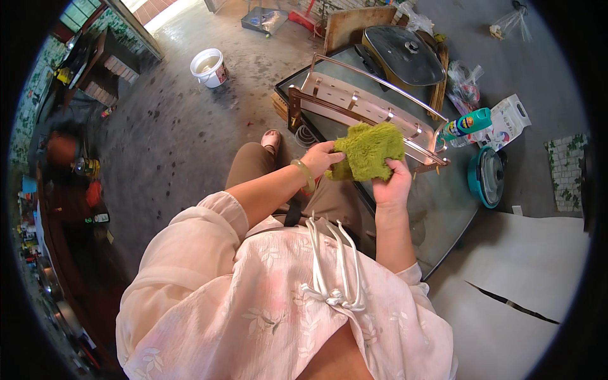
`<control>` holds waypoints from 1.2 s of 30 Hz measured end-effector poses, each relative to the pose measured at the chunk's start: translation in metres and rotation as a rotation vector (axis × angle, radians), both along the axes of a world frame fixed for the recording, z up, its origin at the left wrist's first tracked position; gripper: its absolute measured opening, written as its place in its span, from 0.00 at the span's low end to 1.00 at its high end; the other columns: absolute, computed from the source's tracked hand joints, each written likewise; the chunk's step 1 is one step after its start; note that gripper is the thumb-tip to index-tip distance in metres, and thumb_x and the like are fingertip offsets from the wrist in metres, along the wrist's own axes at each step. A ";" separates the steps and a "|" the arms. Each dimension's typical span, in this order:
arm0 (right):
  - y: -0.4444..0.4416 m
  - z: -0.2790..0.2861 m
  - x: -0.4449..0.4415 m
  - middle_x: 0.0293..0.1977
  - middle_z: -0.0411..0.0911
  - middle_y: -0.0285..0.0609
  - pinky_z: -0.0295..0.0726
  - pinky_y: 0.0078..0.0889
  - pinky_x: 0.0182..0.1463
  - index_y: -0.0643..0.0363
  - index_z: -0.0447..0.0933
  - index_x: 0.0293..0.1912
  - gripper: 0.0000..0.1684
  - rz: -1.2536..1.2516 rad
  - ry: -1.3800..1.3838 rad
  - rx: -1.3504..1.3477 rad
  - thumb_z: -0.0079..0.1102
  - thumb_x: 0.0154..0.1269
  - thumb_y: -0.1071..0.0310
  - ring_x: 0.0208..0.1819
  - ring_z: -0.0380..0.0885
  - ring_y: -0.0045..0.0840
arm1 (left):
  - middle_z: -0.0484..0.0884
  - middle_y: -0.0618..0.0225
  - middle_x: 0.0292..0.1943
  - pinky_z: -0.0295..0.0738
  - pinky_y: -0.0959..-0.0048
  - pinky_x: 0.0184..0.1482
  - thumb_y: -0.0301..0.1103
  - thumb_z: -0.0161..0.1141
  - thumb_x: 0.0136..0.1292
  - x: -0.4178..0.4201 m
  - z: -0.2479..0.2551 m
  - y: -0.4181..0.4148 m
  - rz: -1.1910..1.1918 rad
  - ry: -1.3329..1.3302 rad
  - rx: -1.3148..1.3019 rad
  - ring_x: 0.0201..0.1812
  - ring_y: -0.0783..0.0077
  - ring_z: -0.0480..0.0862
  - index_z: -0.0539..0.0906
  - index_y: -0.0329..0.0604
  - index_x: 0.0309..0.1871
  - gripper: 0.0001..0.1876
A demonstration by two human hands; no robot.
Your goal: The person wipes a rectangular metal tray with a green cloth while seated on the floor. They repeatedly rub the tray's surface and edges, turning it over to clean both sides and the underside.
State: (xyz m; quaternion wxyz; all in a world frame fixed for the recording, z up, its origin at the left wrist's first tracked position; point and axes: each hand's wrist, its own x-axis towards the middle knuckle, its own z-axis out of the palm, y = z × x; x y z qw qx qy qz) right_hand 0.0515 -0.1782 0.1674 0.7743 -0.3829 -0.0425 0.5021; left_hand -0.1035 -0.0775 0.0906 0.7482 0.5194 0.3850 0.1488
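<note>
A fluffy green cleaning cloth [370, 151] is held up between both hands. My left hand [323, 159], with a pale green bangle at its wrist, grips the cloth's left edge. At the cloth's lower right corner, my right hand [392, 183] pinches it between thumb and fingers. Just beyond the cloth, a rose-gold metal rack [370, 109] with a perforated tray and rails lies on a dark-edged glass tabletop [427, 209]. A teal spray bottle [468, 124] is by the rack's right end.
An electric pan with a glass lid [403, 54] stands behind the rack. A teal pot with a glass lid [489, 178] is at the table's right side. On the concrete floor at upper left stands a white bucket [209, 67] holding cloudy liquid. A wooden board [356, 28] leans at the back.
</note>
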 end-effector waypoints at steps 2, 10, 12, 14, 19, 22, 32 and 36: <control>0.002 -0.007 -0.011 0.59 0.73 0.47 0.71 0.48 0.66 0.62 0.68 0.63 0.31 0.044 -0.005 -0.027 0.44 0.57 0.81 0.61 0.73 0.40 | 0.82 0.67 0.50 0.76 0.72 0.51 0.27 0.56 0.66 -0.011 -0.001 0.003 0.102 -0.071 -0.113 0.50 0.73 0.81 0.76 0.38 0.61 0.19; 0.020 -0.014 -0.049 0.55 0.75 0.47 0.74 0.42 0.64 0.65 0.70 0.60 0.31 0.160 0.010 -0.039 0.43 0.54 0.84 0.57 0.75 0.38 | 0.82 0.65 0.49 0.79 0.65 0.50 0.28 0.51 0.66 -0.060 0.021 0.016 0.388 -0.221 -0.286 0.50 0.68 0.83 0.77 0.39 0.56 0.15; 0.024 -0.013 -0.056 0.55 0.75 0.48 0.74 0.44 0.63 0.65 0.70 0.60 0.31 0.179 -0.031 -0.036 0.43 0.55 0.84 0.57 0.75 0.39 | 0.82 0.66 0.49 0.78 0.61 0.51 0.27 0.49 0.67 -0.068 0.034 0.017 0.438 -0.260 -0.293 0.51 0.69 0.82 0.76 0.39 0.53 0.13; 0.029 -0.016 -0.061 0.56 0.75 0.48 0.75 0.49 0.63 0.64 0.70 0.61 0.31 0.196 -0.090 -0.030 0.43 0.55 0.83 0.58 0.75 0.41 | 0.82 0.66 0.49 0.78 0.62 0.52 0.27 0.48 0.67 -0.076 0.031 0.023 0.458 -0.354 -0.314 0.50 0.68 0.82 0.76 0.39 0.53 0.13; 0.031 0.006 -0.076 0.55 0.76 0.48 0.76 0.42 0.61 0.66 0.70 0.60 0.31 0.245 -0.098 0.011 0.43 0.54 0.85 0.56 0.76 0.38 | 0.82 0.65 0.49 0.78 0.66 0.52 0.27 0.47 0.68 -0.093 0.041 0.030 0.478 -0.542 -0.342 0.50 0.68 0.83 0.76 0.39 0.52 0.12; 0.029 0.015 -0.083 0.54 0.76 0.48 0.76 0.39 0.60 0.66 0.70 0.60 0.31 0.271 -0.130 0.034 0.44 0.54 0.85 0.55 0.77 0.37 | 0.83 0.64 0.48 0.77 0.67 0.53 0.28 0.47 0.69 -0.099 0.046 0.033 0.460 -0.642 -0.310 0.50 0.68 0.83 0.76 0.39 0.52 0.12; 0.023 0.017 -0.116 0.57 0.74 0.44 0.71 0.31 0.63 0.66 0.66 0.64 0.29 0.548 -0.589 -0.042 0.48 0.61 0.83 0.57 0.74 0.28 | 0.81 0.63 0.53 0.74 0.65 0.59 0.36 0.56 0.69 -0.097 0.076 0.007 0.260 -0.784 -0.447 0.55 0.66 0.80 0.72 0.40 0.61 0.20; 0.031 0.005 -0.114 0.57 0.72 0.43 0.69 0.27 0.63 0.67 0.63 0.67 0.34 0.762 -0.746 -0.022 0.55 0.59 0.78 0.58 0.72 0.25 | 0.81 0.62 0.50 0.77 0.68 0.54 0.19 0.62 0.56 -0.097 0.068 0.005 0.423 -0.504 -0.216 0.51 0.67 0.81 0.73 0.37 0.59 0.25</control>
